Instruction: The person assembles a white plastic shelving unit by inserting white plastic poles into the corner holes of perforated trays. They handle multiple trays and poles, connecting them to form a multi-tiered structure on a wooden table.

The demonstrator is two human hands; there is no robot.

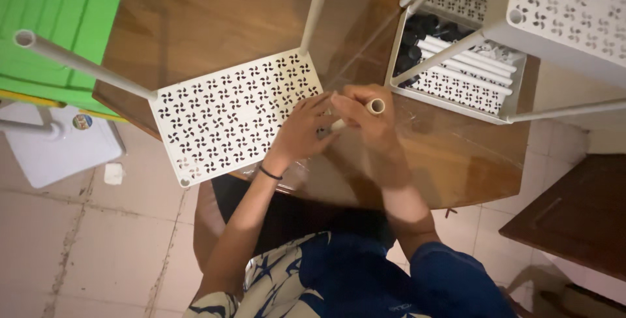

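A white perforated shelf panel (pixel 228 112) lies on the brown wooden table (pixel 195 24), with white tubes standing up from two of its corners. My left hand (pixel 303 129) rests on the panel's near right corner, fingers spread beside a short tube. My right hand (pixel 365 119) is closed around a cream tube (pixel 373 106), whose open end faces the camera just above that corner. A black band circles my left wrist.
A white perforated tray (pixel 505 106) at the right holds several white tubes and black caps. Another white shelf panel (pixel 574 5) with legs stands over it. A green plastic chair (pixel 59 24) and a white container (pixel 62 145) sit left, on the tiled floor.
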